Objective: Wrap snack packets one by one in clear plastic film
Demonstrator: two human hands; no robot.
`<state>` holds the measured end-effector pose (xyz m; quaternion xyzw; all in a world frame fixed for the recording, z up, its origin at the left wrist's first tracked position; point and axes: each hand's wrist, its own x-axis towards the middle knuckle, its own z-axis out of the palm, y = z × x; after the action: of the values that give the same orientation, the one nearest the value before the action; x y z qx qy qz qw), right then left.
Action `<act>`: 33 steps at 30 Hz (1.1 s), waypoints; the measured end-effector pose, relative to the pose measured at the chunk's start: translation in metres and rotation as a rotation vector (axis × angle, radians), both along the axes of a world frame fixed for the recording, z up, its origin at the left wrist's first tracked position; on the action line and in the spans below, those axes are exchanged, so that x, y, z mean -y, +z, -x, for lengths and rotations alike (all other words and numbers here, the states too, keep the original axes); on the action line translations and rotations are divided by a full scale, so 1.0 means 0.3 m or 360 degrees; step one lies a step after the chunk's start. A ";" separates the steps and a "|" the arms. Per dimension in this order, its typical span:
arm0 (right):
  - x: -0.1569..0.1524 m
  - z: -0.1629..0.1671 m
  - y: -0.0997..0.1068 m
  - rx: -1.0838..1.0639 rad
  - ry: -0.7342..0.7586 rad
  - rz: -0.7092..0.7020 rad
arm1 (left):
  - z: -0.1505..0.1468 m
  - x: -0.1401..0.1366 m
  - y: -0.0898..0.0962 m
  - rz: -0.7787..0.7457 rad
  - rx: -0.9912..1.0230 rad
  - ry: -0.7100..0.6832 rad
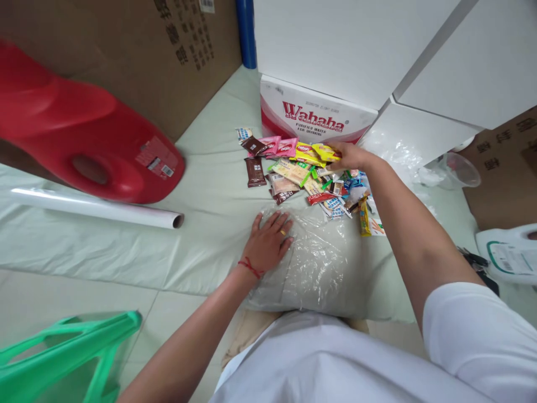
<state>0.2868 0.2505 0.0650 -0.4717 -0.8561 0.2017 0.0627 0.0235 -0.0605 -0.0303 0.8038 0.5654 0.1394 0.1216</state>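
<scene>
My left hand (271, 239) lies flat with its fingers stretched over a clear plastic bag (316, 252) at the near edge of the cloth-covered surface. A red string bracelet circles its wrist. Beyond the bag is a loose pile of wrapped snacks (289, 170). At the pile's right side, my right hand (347, 157) curls its fingers round the end of a yellow wafer packet (326, 151); the fingertips are partly hidden. Pink packets (287, 147) and a dark brown packet (254, 172) lie to the left. Blue, red and white wrappers lie below my right hand.
A Wahaha water carton (314, 112) stands behind the pile. Left are a red jug (100, 134) and a white roll (96, 208). A green plastic stool (75, 347) stands on the floor. Right are a clear plastic cup (459, 169) and a white jug (509, 254).
</scene>
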 end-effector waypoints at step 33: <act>0.914 0.015 -0.001 -0.0335 0.0117 0.0172 | 0.016 -0.010 -0.015 0.0038 0.0363 0.0086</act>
<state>0.2823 -0.0238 0.0648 -0.4189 -0.8494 0.2981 0.1192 0.0188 -0.0574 -0.0348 0.7658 0.5709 0.2263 0.1909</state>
